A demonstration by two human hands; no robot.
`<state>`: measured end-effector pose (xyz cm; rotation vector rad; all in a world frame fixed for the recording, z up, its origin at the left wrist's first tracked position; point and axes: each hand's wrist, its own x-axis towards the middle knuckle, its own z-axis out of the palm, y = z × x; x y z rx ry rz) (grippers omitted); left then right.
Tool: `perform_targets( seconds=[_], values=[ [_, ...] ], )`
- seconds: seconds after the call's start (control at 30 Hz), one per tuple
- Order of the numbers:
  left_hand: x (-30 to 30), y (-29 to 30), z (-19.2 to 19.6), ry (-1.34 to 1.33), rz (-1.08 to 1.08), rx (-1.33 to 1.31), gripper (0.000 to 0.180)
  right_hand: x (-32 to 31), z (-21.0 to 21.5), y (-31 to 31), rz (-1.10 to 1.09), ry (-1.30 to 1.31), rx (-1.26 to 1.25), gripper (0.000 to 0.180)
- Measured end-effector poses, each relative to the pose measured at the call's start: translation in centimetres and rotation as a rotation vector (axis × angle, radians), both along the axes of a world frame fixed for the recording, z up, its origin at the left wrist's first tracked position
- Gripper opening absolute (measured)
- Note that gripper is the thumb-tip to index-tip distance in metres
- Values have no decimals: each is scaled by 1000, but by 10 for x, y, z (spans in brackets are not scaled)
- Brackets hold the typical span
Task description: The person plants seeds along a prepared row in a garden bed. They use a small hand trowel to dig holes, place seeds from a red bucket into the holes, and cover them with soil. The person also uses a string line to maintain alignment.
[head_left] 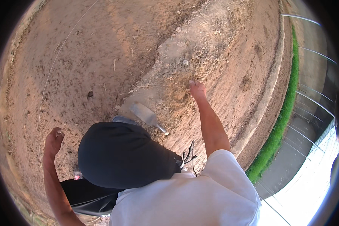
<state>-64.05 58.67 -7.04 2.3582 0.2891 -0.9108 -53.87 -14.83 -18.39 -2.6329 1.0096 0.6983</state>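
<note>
My right hand point(197, 89) reaches out over a patch of loose, stony soil point(179, 92), its fingers curled together. Whether a small thing is between them is too hard to see. At the left, my left hand point(54, 141) is held as a fist beside my bent knee, and what it may hold is hidden. A grey hand trowel point(145, 115) lies on the dirt close to my shoe point(123, 119), apart from both hands. Its broad blade points away to the left, its narrow handle toward me.
A band of broken stones point(177, 62) runs up through the brown dirt. One thin line point(49, 75) curves along the ground at left. On the right are a low ridge point(265, 98), a green grass strip point(286, 120) and wire fencing point(316, 100). My dark-clad knee point(120, 156) fills the lower middle.
</note>
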Motion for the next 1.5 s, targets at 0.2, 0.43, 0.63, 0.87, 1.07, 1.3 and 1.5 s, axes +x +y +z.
perform_targets(
  seconds=[0.2,0.43,0.63,0.87,1.07,1.3,1.5],
  values=[
    [-1,-1,5,-15,16,-12,30,-6,24,14,215,70,99,31],
    [-3,0,10,-23,-1,-9,31,-33,5,24,373,176,-65,28],
    [0,-1,7,-22,26,-11,31,-24,10,18,413,259,-57,29],
    [-2,4,6,2,18,-2,31,-18,8,3,165,102,197,32],
    [-3,3,4,-20,27,-21,32,-10,9,30,95,-61,405,34],
    [-6,8,0,-22,34,-43,32,5,12,69,264,-81,223,35],
    [-4,3,6,-21,40,-23,33,15,25,69,206,-12,159,33]
  ],
)
